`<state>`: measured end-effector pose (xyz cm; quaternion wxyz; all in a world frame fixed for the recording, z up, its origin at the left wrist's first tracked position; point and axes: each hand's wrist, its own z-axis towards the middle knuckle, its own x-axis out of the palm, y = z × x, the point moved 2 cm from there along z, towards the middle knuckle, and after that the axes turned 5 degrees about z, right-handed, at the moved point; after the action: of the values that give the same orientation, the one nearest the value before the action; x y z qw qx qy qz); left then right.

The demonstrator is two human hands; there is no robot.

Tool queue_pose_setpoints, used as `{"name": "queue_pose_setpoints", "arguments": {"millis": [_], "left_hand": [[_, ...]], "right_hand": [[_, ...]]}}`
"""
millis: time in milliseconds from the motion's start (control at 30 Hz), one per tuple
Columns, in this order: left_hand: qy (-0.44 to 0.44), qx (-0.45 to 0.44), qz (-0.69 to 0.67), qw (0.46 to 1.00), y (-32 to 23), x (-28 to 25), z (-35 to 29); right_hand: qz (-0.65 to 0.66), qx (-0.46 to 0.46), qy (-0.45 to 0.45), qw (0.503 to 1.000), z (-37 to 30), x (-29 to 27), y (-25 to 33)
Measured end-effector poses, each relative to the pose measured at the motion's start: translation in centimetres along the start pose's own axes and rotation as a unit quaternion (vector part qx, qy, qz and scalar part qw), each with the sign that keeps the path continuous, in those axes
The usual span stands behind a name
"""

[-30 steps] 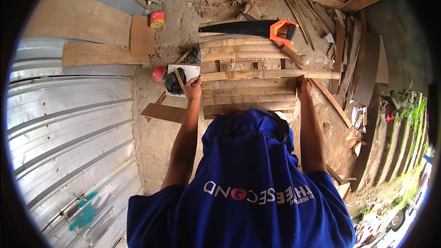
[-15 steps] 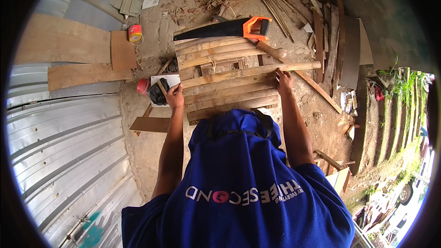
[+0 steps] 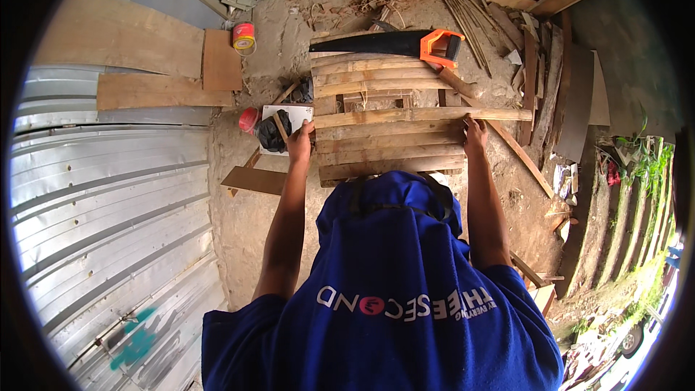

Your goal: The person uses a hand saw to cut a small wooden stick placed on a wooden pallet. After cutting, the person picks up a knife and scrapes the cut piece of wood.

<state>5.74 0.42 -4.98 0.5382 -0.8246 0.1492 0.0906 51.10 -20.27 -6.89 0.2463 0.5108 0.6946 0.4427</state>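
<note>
A long wooden slat [image 3: 405, 117] lies across a low slatted wooden frame [image 3: 391, 153], over its middle gap. Its right end juts well past the frame. My left hand [image 3: 299, 141] is closed on the slat's left end, thumb up by the tip. Farther right, my right hand [image 3: 475, 135] has its fingers bent against the slat's near edge; part of that grip is hidden. Beyond them, a handsaw [image 3: 369, 43] with a black blade and orange handle rests on the frame's far slats. A hammer-like tool's wooden handle [image 3: 457, 82] sticks out below the saw handle.
Left of the frame are a white board [image 3: 297, 114] with a black bag [image 3: 271, 132], a red container [image 3: 249, 119] and a red-yellow can [image 3: 244, 38]. A loose plank [image 3: 521, 159] slants away at right. Corrugated metal sheeting [image 3: 123, 224] lines the left; scrap boards [image 3: 554, 80] stand at right.
My view has turned slightly, so the scene sits farther right and the slat looks more level. Both hands keep about the same places on the slat.
</note>
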Motion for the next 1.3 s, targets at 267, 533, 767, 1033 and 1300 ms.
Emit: {"name": "queue_pose_setpoints", "arguments": {"millis": [267, 533, 767, 1033, 1300], "left_hand": [[-0.087, 0.035, -0.071, 0.993, -0.1, 2.1, -0.6], [-0.061, 0.029, -0.09, 0.994, 1.0, 1.8, 0.6], [-0.053, 0.022, -0.039, 0.998, 0.8, 1.5, 0.7], [-0.063, 0.028, -0.019, 0.997, 0.5, 1.5, 0.6], [-0.073, 0.433, 0.273, 0.856, -8.1, 6.6, -5.0]], "right_hand": [[-0.107, -0.058, -0.026, 0.992, 1.0, -0.7, -0.7], [-0.41, -0.468, -0.012, 0.783, -9.3, 4.7, 2.4], [-0.618, -0.383, 0.198, 0.658, -14.3, 10.4, 0.8], [-0.628, -0.369, 0.214, 0.651, -13.4, 9.8, -0.4], [-0.632, -0.36, 0.215, 0.652, -13.5, 10.0, -0.4]]}}
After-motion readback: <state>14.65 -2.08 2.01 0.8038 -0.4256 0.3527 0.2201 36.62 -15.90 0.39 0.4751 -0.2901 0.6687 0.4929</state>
